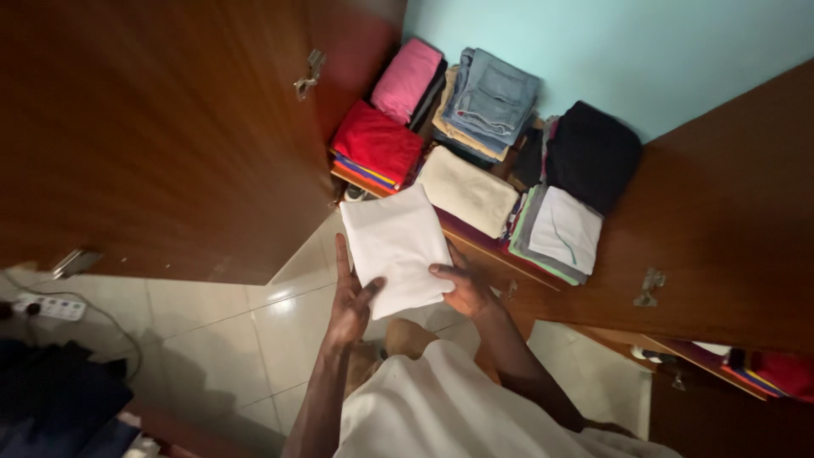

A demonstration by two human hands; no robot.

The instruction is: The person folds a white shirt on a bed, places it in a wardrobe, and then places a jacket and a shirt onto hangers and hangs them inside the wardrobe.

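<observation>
Both hands, left hand (349, 298) and right hand (462, 290), fingers gripping folded white cloth (396, 246) near shelf (475, 237); loose hold could unfold it or topple the cream stack (466, 190)

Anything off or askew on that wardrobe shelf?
Nothing damaged or spilled. The folded white cloth, held by the left hand and right hand, is not yet on the shelf. The blue jeans pile sits slightly skewed; the other stacks look tidy.

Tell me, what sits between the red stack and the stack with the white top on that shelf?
In the head view, a folded cream cloth lies between the red stack and the white-topped stack.
</observation>
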